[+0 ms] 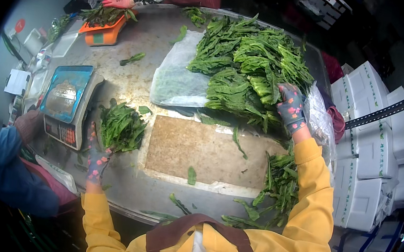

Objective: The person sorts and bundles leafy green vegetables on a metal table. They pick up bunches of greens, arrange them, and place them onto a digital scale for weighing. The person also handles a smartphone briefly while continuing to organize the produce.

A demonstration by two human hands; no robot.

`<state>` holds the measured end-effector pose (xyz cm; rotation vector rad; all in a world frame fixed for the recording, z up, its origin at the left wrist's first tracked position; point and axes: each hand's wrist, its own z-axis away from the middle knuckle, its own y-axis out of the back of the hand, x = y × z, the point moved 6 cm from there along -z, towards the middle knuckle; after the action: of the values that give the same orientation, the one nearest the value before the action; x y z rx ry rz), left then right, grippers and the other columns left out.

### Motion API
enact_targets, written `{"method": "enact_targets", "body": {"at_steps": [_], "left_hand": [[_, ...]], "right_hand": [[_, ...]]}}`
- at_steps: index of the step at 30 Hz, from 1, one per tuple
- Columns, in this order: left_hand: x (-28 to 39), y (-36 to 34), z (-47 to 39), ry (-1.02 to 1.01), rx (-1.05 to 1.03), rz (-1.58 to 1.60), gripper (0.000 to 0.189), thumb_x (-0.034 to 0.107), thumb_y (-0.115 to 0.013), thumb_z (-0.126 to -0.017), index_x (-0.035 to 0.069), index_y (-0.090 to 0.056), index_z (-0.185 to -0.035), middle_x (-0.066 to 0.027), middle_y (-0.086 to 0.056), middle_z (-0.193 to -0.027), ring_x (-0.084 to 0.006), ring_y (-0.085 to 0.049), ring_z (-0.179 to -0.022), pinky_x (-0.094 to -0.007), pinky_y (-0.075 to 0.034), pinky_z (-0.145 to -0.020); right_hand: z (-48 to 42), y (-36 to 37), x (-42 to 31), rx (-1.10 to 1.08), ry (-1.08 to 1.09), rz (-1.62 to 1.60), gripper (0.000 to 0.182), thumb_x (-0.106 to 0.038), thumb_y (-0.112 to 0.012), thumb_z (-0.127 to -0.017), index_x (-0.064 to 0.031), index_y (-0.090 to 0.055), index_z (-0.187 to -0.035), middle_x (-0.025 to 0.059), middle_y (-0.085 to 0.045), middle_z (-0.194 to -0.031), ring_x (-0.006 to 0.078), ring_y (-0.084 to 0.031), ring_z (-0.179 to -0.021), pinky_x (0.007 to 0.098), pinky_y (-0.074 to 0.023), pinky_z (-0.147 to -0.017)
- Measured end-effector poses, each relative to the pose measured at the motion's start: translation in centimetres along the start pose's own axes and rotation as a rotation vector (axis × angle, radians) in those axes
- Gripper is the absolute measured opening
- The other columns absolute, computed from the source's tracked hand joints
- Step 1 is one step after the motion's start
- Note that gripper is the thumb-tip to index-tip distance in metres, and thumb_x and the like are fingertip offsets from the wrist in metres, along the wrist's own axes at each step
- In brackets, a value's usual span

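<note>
My left hand [98, 161], in a grey glove with pink flowers, is beside a small bunch of leafy greens [123, 127] on the metal table. Its thumb is spread from the fingers, and nothing shows in its grasp. My right hand [292, 107], in a matching glove, touches the right side of a large pile of leafy greens [227, 88]. Its fingertips are partly hidden among the leaves, so whether it grips any cannot be seen. Part of the pile rests on a translucent white sheet [179, 82]. Before me lies a brown board [206, 155] with a few loose leaves.
A scale with a blue pan [67, 93] stands at left, next to another person's gloved hand [28, 125]. At the far side, co-workers' hands [119, 1] are over greens on an orange scale [103, 36]. Loose greens [282, 184] lie near my right sleeve. White boxes [372, 142] are stacked at right.
</note>
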<state>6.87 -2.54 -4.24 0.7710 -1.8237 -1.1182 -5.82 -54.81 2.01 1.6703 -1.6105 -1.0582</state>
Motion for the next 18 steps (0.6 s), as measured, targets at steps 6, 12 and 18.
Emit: {"method": "enact_targets", "body": {"at_steps": [6,12,18], "left_hand": [[5.3,2.0,-0.3,-0.253,0.31,0.108,0.075,0.013,-0.064,-0.069,0.011,-0.021,-0.131,-0.0182,-0.028,-0.131,-0.0301,-0.03,-0.12,-0.0345,-0.031,-0.095],[13.5,-6.1,0.8,-0.322,-0.325,1.384,0.057,0.033,-0.054,-0.079,0.028,-0.026,-0.129,-0.0067,-0.021,-0.135,-0.0229,-0.02,-0.124,-0.0442,-0.027,-0.094],[19.1,-11.0,0.0,-0.138,-0.327,1.408,0.061,0.036,-0.048,-0.082,-0.001,-0.027,-0.126,-0.0126,-0.03,-0.129,-0.0227,-0.03,-0.12,-0.0314,-0.024,-0.098]], "right_hand": [[3.4,4.5,-1.3,0.302,0.111,-0.042,0.029,-0.011,-0.049,-0.067,-0.0081,-0.057,-0.094,0.008,-0.058,-0.094,0.0301,-0.05,-0.096,0.0405,-0.0344,-0.085],[6.1,5.9,-7.7,0.232,0.222,0.058,0.027,-0.012,-0.053,-0.061,-0.011,-0.06,-0.087,0.0044,-0.059,-0.09,0.0259,-0.052,-0.094,0.0429,-0.0358,-0.085],[13.6,-2.9,-15.7,-0.098,0.224,-0.3,0.027,-0.011,-0.049,-0.067,-0.0126,-0.053,-0.094,0.0043,-0.056,-0.094,0.0237,-0.05,-0.095,0.0463,-0.0341,-0.088]]}}
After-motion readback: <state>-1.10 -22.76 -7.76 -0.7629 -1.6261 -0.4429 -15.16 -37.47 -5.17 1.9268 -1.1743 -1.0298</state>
